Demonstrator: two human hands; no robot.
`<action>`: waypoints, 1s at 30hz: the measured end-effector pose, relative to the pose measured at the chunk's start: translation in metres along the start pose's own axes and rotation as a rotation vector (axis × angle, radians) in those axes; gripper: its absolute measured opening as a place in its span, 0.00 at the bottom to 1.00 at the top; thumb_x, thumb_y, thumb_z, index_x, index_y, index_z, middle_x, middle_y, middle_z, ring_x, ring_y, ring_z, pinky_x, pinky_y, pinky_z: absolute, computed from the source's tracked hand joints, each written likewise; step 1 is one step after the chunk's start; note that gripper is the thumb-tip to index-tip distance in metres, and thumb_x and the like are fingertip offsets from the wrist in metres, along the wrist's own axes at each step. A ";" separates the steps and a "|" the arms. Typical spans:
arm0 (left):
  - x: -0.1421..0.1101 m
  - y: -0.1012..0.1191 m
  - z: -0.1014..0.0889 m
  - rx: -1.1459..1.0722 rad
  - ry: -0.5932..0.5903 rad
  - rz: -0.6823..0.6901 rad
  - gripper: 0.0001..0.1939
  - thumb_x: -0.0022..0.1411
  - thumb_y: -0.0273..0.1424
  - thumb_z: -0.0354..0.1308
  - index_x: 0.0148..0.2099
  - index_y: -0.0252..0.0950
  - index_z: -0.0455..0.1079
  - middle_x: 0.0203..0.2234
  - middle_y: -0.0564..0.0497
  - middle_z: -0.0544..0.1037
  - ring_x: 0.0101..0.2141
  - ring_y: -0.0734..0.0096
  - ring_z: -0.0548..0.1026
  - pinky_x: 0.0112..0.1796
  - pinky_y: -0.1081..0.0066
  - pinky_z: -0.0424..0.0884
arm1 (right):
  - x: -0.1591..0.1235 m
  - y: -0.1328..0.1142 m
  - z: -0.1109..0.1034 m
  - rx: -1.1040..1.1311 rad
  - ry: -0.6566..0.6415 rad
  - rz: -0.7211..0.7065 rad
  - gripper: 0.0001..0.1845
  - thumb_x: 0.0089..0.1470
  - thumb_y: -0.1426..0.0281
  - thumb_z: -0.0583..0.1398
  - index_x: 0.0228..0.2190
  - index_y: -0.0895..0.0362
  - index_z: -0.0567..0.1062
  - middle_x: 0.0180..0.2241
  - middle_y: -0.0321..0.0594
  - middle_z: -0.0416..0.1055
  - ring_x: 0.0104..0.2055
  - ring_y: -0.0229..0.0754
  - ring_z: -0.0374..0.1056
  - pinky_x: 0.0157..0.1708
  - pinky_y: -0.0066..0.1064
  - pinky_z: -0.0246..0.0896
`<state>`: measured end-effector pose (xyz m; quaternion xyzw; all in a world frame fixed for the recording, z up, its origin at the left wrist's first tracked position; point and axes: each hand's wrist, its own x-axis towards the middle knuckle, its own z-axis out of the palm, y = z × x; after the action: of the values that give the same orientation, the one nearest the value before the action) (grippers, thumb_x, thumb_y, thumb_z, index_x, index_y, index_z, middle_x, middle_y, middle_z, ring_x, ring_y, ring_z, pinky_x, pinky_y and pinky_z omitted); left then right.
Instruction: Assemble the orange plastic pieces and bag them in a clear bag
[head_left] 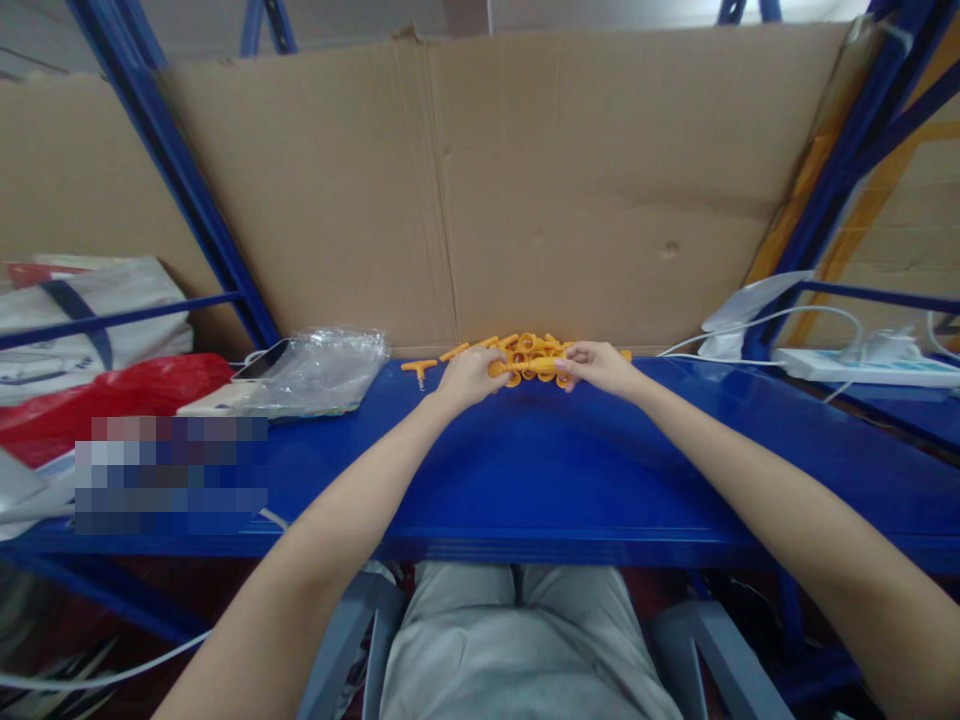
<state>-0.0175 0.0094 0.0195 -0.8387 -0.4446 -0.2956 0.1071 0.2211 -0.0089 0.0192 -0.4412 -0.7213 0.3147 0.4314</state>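
At the back of the blue table, my left hand (471, 375) and my right hand (596, 366) face each other in front of a pile of yellow-orange plastic pieces (527, 343). Between them runs a yellow-orange plastic piece with a round end (498, 369). My left fingers are closed at that round end, while my right thumb and fingers pinch the other end. Its exact kind is too small to tell. Left of my left hand lies a T-shaped orange piece (419, 368) with a metal tip. Some of the pile is hidden behind both hands.
A tall cardboard sheet (585, 190) stands behind the blue tabletop (540, 470). Clear plastic bags (322, 370) and a red bag (142, 385) lie to the left. Blue rack posts (847, 190) frame the sides. A white power strip (862, 368) with cables sits at right.
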 end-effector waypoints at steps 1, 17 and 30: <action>0.000 0.001 0.000 0.010 0.008 0.002 0.09 0.57 0.33 0.59 0.39 0.36 0.77 0.34 0.48 0.81 0.37 0.63 0.78 0.38 0.70 0.69 | 0.000 -0.001 0.001 0.001 -0.001 0.018 0.16 0.50 0.58 0.65 0.28 0.58 0.71 0.23 0.39 0.74 0.21 0.35 0.71 0.27 0.29 0.71; -0.001 0.009 -0.003 0.060 0.036 -0.047 0.11 0.57 0.33 0.58 0.42 0.37 0.75 0.37 0.47 0.80 0.39 0.62 0.77 0.39 0.68 0.70 | -0.007 -0.014 -0.011 0.120 -0.071 0.087 0.15 0.50 0.63 0.67 0.33 0.56 0.68 0.25 0.37 0.77 0.22 0.36 0.72 0.30 0.31 0.71; 0.001 0.002 0.002 -0.014 0.068 -0.011 0.12 0.58 0.37 0.61 0.41 0.37 0.75 0.38 0.47 0.80 0.39 0.63 0.77 0.40 0.69 0.69 | -0.003 -0.008 -0.002 0.043 -0.008 0.204 0.20 0.58 0.52 0.57 0.34 0.58 0.71 0.31 0.46 0.79 0.20 0.36 0.71 0.18 0.25 0.62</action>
<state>-0.0147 0.0094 0.0186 -0.8265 -0.4433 -0.3276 0.1147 0.2204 -0.0142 0.0253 -0.5018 -0.6673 0.3741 0.4036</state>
